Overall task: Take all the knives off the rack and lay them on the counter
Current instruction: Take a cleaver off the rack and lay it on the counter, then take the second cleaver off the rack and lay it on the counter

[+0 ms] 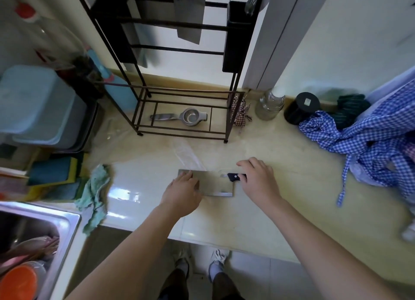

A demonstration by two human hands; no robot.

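A cleaver [214, 184] with a wide steel blade and black handle lies flat on the beige counter [280, 187] in front of me. My right hand [258, 178] is closed around its black handle. My left hand [183, 192] rests with spread fingers on the blade's left end. The black wire rack [179, 79] stands at the back of the counter. More blades [190, 28] hang in the rack's upper slots, with their handles cut off by the top of the view.
A metal lemon squeezer [186, 117] lies on the rack's base. A glass jar [269, 105] and a black canister [302, 107] stand at the back right, next to blue checked cloth [370, 140]. A green rag [95, 194] and a sink [33, 243] are at the left.
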